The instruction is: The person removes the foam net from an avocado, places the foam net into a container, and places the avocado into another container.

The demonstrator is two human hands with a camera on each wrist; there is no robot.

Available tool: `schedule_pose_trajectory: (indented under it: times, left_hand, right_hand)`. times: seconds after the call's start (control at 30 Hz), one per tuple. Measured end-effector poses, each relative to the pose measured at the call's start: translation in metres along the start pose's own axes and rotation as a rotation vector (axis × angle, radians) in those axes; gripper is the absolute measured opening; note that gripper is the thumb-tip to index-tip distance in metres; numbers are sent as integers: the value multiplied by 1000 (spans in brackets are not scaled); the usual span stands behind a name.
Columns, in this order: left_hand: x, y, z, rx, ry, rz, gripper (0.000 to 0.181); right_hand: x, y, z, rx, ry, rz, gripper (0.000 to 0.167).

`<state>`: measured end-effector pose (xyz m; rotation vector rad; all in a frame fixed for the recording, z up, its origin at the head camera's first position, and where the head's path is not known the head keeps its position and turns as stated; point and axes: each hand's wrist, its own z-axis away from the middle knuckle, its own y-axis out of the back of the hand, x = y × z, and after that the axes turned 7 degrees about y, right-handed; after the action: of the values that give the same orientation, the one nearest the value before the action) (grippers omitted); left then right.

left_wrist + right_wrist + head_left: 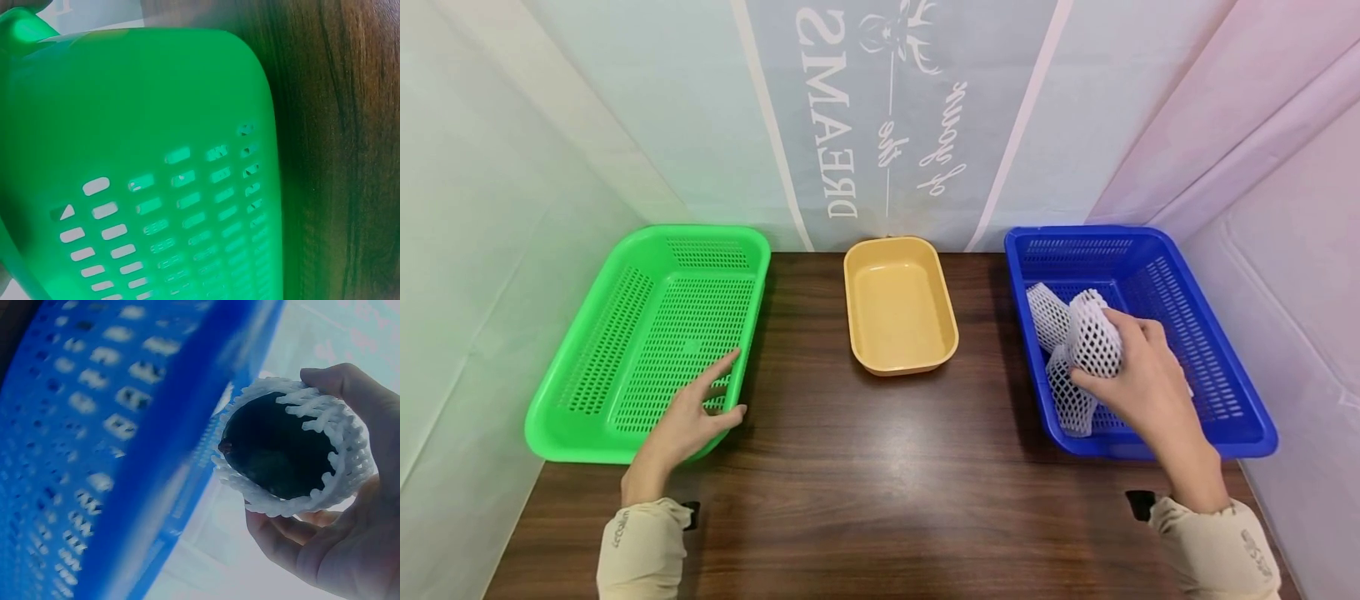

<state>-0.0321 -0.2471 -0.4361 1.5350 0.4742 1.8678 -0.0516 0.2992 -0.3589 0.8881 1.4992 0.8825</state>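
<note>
In the head view my right hand [1142,367] grips a fruit in a white foam net [1095,337], raised over the blue basket [1225,358]. The right wrist view shows the net's open end, with a dark green avocado [275,447] inside; thumb and fingers curl round the net. Below it, more white foam nets [1070,396] lie along the basket's left side; their contents are hard to make out. My left hand [688,421] is at the right rim of the green basket [576,446], fingers loosely extended and the thumb apart. Whether it touches the rim is unclear.
Between the baskets, a yellow tray [901,312] stands near the back of the dark wooden table [880,475]. A printed curtain [895,125] hangs behind, and pale sheets enclose both sides. The green basket's perforated wall [144,94] fills much of the left wrist view.
</note>
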Motion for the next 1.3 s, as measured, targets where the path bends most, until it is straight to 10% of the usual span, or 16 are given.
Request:
schedule_pose_trajectory:
  times: [1.3]
  left_hand:
    - [8, -3, -1, 75, -72, -31, 77]
  right_hand:
    - [-42, -21, 2, 54, 162, -56, 95]
